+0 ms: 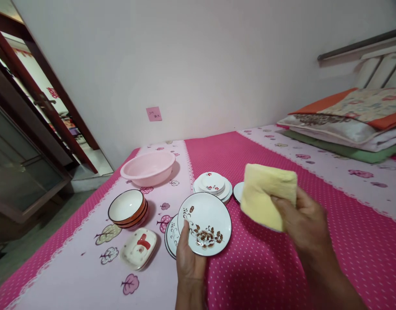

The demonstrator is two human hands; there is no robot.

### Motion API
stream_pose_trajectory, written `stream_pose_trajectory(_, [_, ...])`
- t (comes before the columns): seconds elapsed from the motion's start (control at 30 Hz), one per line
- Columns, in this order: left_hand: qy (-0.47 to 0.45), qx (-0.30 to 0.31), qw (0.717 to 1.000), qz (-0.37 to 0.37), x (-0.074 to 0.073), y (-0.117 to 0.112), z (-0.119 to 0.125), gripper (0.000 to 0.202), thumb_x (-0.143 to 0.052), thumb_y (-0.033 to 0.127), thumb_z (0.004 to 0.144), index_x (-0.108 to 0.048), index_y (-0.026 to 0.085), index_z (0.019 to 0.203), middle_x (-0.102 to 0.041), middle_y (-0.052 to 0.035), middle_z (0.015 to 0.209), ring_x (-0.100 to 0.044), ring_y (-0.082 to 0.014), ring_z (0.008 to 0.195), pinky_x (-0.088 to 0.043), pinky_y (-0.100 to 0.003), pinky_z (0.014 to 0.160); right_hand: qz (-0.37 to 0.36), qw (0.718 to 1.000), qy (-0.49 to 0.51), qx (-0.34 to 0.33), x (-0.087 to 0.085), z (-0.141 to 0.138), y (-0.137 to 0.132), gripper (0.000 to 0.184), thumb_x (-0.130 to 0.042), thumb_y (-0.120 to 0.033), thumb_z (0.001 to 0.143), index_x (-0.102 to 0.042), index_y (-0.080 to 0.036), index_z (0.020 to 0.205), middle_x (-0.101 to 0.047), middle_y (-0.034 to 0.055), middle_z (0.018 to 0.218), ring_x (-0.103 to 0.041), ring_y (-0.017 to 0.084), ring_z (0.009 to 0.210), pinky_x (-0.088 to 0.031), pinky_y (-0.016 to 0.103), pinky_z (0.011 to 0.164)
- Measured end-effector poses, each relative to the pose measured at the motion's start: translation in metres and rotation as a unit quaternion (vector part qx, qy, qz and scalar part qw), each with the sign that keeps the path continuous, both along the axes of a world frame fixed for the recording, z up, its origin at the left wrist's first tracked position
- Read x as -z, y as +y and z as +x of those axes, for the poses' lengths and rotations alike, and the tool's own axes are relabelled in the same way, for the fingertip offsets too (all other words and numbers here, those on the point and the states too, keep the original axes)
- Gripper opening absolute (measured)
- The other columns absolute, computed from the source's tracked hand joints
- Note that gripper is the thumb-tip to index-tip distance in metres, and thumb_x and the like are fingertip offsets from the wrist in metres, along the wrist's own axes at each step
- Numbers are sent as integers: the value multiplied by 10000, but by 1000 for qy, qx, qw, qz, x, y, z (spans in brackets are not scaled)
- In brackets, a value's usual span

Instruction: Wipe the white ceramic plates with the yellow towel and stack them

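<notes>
My left hand (190,260) grips a white plate (206,215) with a dark rim and a brown flower pattern, thumb on its face, tilted toward me. To the right, my right hand (303,217) is closed on a folded yellow cloth (265,193), held up apart from the plate. Similar dark-rimmed plates (172,234) lie on the bed, partly hidden behind the held plate. Behind it is a stack of white plates (211,181), the top one with red flowers. Another dark-rimmed plate (238,190) is mostly covered by the cloth.
At the left stand stacked brown-sided bowls (126,206), with a squarish patterned dish (139,249) nearer me. A pink basin (149,168) sits farther back by the wall. Folded bedding (353,122) is piled at the right on the pink bedspread (213,150). A doorway opens at far left.
</notes>
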State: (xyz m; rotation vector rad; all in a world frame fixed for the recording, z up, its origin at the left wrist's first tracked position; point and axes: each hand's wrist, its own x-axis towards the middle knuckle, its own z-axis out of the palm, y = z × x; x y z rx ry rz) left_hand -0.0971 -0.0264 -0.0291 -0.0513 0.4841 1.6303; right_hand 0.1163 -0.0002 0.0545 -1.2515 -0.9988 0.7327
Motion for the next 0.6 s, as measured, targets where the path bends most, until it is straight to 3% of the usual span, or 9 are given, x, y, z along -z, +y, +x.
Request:
stream_pose_trajectory(0.07, [5, 31, 999, 36, 4, -1, 2, 300, -541, 295, 1007, -762, 206, 1189, -763, -108, 1192, -706, -281, 1152, -398, -505, 1173, -11, 999, 3, -34, 8, -6, 5, 433, -688, -378, 772, -714, -171, 1152, -776, 62, 905, -711, 241, 704, -545, 298, 547])
stream_pose_trajectory(0.13, [12, 54, 997, 55, 6, -2, 4, 299, -556, 309, 1000, -766, 196, 1180, -758, -107, 1205, -677, -294, 1202, -407, -485, 1170, -26, 990, 25, -135, 14, -18, 8, 469, -673, -414, 800, -693, -155, 1191, -778, 70, 931, -717, 240, 711, -576, 323, 599])
stream_pose_trajectory(0.2, [13, 62, 997, 48, 5, -3, 6, 305, -560, 302, 997, -759, 174, 1190, -760, -116, 1202, -668, -300, 1215, -427, -476, 1157, -33, 971, 35, -234, 18, -32, 7, 499, -666, -466, 836, -672, -148, 1221, -781, 81, 987, -730, 242, 767, -595, 341, 669])
stream_pose_trajectory(0.3, [27, 51, 998, 19, -1, -4, 8, 313, -585, 270, 978, -732, 146, 1224, -772, -137, 1171, -696, -306, 1169, -474, -475, 1119, -28, 950, 20, -310, 21, -50, 3, 534, -692, -493, 840, -650, -142, 1240, -780, 91, 1021, -737, 253, 831, -599, 350, 703])
stream_pose_trajectory(0.47, [186, -17, 982, -37, -8, -5, 11, 464, -733, 306, 878, -654, 137, 1303, -783, -156, 1122, -744, -309, 1043, -562, -475, 996, -12, 952, -22, -304, 25, -60, 1, 505, -672, -431, 838, -624, -140, 1248, -768, 100, 1036, -732, 263, 876, -602, 374, 735])
stream_pose_trajectory(0.6, [422, -78, 902, -50, -6, -4, 9, 529, -805, 388, 809, -653, 193, 1277, -757, -124, 1172, -710, -289, 1096, -557, -406, 969, -6, 967, -27, -253, 32, -55, 6, 477, -633, -461, 861, -625, -122, 1196, -757, 100, 996, -709, 249, 820, -580, 355, 693])
